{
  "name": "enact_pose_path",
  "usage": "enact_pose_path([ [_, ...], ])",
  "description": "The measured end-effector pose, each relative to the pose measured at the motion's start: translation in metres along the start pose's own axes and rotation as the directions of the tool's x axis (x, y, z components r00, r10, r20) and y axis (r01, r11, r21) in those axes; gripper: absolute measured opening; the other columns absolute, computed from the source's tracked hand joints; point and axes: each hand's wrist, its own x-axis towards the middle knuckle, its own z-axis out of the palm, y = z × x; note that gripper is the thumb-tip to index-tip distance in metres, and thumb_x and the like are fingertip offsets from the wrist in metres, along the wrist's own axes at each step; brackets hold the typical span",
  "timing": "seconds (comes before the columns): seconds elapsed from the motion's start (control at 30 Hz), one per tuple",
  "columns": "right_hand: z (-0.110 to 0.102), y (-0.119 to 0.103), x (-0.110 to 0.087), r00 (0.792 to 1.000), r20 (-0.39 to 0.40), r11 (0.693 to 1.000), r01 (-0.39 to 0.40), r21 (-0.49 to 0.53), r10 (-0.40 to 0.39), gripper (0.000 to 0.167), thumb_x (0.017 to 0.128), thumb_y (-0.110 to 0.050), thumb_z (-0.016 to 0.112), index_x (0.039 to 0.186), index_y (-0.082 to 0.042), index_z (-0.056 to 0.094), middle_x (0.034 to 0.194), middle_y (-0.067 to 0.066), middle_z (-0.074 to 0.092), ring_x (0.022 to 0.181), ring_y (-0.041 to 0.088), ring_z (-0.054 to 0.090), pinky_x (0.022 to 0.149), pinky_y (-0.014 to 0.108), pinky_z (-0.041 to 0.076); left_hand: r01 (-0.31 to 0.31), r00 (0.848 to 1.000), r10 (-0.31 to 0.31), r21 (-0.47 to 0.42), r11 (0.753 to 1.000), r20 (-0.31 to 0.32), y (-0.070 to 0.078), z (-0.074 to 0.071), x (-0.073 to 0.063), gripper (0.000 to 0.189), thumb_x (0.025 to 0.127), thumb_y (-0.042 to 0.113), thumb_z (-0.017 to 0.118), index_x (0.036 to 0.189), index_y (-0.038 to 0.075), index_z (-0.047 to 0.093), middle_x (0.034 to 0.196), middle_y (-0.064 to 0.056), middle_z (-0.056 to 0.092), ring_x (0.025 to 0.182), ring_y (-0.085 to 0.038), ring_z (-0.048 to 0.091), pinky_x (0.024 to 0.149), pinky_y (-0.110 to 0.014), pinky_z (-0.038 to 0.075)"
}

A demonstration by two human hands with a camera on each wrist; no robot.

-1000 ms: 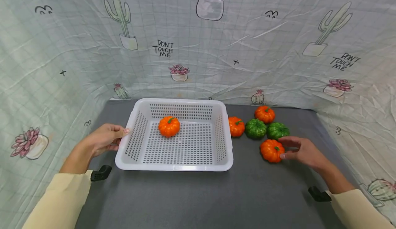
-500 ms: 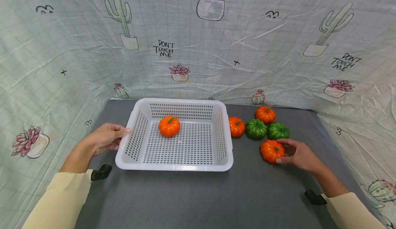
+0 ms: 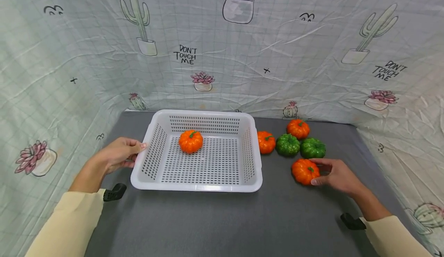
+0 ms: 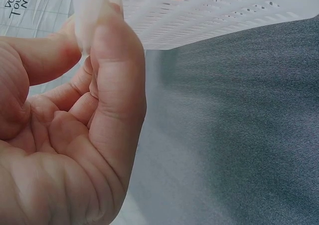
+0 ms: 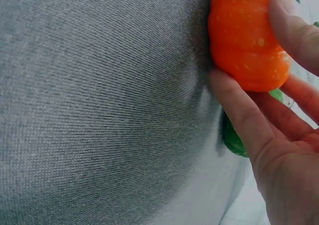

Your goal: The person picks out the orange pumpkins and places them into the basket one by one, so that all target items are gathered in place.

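Note:
My left hand (image 3: 119, 155) pinches the left rim of a white perforated plastic basket (image 3: 194, 188); the left wrist view shows thumb and fingers on either side of that rim (image 4: 89, 21). One small orange pumpkin (image 3: 191, 141) sits inside the basket, toward its left. On the right, my right hand (image 3: 336, 175) holds another small orange pumpkin (image 3: 304, 171) from its right side. In the right wrist view the thumb lies over this pumpkin (image 5: 246, 36), with fingers curving below and behind it. Its base is close to the grey cloth.
Two green pumpkins (image 3: 287, 145) and an orange one (image 3: 298, 129) cluster just behind the held pumpkin. Another orange pumpkin (image 3: 266, 142) sits against the basket's right side. A patterned curtain (image 3: 222, 56) encloses the grey table (image 3: 222, 222) at the back and sides.
My right hand has moved a little left, its thumb farther onto the orange pumpkin. That pumpkin has shifted slightly nearer, away from the green ones. The left hand stays on the basket rim.

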Motion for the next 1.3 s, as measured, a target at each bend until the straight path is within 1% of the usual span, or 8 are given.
enact_pose_path([
  [0.13,-0.001,0.000,-0.001,1.000,0.020,1.000,0.014,-0.007,-0.014,0.073,0.079,-0.033,0.092,0.138,-0.001,0.064,0.132,0.024,0.070,0.115,0.034,0.071,0.087,0.028,0.057,-0.004,1.000,0.004,-0.005,1.000,0.005,0.001,0.001,0.001,0.037,0.110,0.028,0.055,0.121,-0.005,0.065,0.093,0.002,0.074,0.085,-0.014,0.069,0.075,-0.035,0.061],
  [0.27,-0.004,0.000,-0.001,0.999,0.035,0.999,0.034,-0.001,-0.034,0.073,0.078,-0.032,0.093,0.138,-0.002,0.065,0.131,0.023,0.070,0.110,0.013,0.071,0.085,0.023,0.056,-0.006,1.000,0.007,-0.010,1.000,0.010,0.002,0.002,0.002,0.036,0.110,0.028,0.055,0.120,-0.005,0.065,0.093,0.002,0.073,0.085,-0.013,0.069,0.075,-0.035,0.061],
  [0.4,-0.006,-0.001,-0.002,0.997,0.059,0.998,0.052,0.031,-0.054,0.072,0.077,-0.030,0.093,0.137,-0.002,0.066,0.131,0.023,0.070,0.107,-0.006,0.065,0.084,0.022,0.056,-0.003,1.000,0.004,-0.018,1.000,0.009,0.002,0.004,0.002,0.034,0.110,0.027,0.054,0.118,-0.004,0.066,0.092,0.002,0.073,0.085,-0.013,0.068,0.075,-0.035,0.061],
  [0.53,-0.008,-0.004,-0.002,0.993,0.085,0.995,0.073,0.065,-0.079,0.072,0.076,-0.027,0.093,0.137,-0.002,0.066,0.131,0.023,0.070,0.107,-0.013,0.061,0.083,0.022,0.056,-0.007,1.000,0.007,-0.021,1.000,0.012,0.002,0.003,0.003,0.035,0.110,0.028,0.054,0.119,-0.004,0.066,0.093,0.002,0.073,0.085,-0.013,0.069,0.075,-0.036,0.061],
  [0.7,-0.010,-0.008,-0.002,0.985,0.114,0.986,0.119,0.113,-0.132,0.071,0.077,-0.025,0.093,0.137,-0.001,0.065,0.132,0.024,0.070,0.108,-0.013,0.062,0.081,0.022,0.058,-0.007,1.000,0.007,-0.020,1.000,0.012,0.002,0.004,0.003,0.035,0.110,0.028,0.054,0.118,-0.004,0.066,0.092,0.002,0.073,0.085,-0.013,0.069,0.075,-0.036,0.061],
  [1.03,-0.012,-0.025,0.004,0.965,0.185,0.971,0.150,0.183,-0.184,0.071,0.077,-0.024,0.092,0.139,-0.001,0.064,0.132,0.027,0.069,0.109,-0.016,0.060,0.075,0.026,0.058,-0.011,1.000,0.011,-0.028,1.000,0.018,-0.001,0.002,-0.001,0.032,0.109,0.028,0.056,0.115,-0.002,0.067,0.093,0.002,0.074,0.086,-0.013,0.070,0.076,-0.035,0.061],
  [1.2,-0.012,-0.035,0.008,0.952,0.227,0.959,0.148,0.241,-0.204,0.074,0.078,-0.018,0.091,0.141,0.005,0.060,0.137,0.036,0.062,0.103,-0.004,0.069,0.070,0.030,0.060,-0.014,1.000,0.014,-0.029,0.999,0.016,-0.001,0.001,-0.003,0.034,0.109,0.028,0.056,0.119,-0.004,0.065,0.094,0.002,0.074,0.087,-0.013,0.070,0.076,-0.035,0.061],
  [1.3,-0.013,-0.041,0.008,0.948,0.243,0.956,0.140,0.257,-0.204,0.075,0.078,-0.018,0.091,0.142,0.006,0.059,0.140,0.038,0.058,0.099,0.003,0.073,0.072,0.030,0.061,-0.015,1.000,0.015,-0.020,1.000,0.010,0.000,0.001,-0.001,0.036,0.110,0.027,0.055,0.121,-0.005,0.064,0.094,0.002,0.074,0.087,-0.013,0.070,0.076,-0.036,0.061],
])
